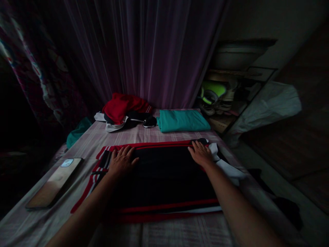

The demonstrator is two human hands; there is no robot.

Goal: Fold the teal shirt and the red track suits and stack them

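A black garment with red and white stripes (164,178) lies flat on the striped bed sheet (164,133) in front of me. My left hand (122,160) presses palm-down on its far left part, fingers spread. Over at the garment's far right edge my right hand (200,153) also rests flat, next to a white part of the cloth (226,166). Neither hand grips anything.
A phone (55,181) lies on the bed at the left. Behind the garment are a folded teal cloth (182,120) and a heap of red, black and white clothes (123,111). A purple curtain (144,51) hangs behind. A cluttered shelf (226,99) stands at right.
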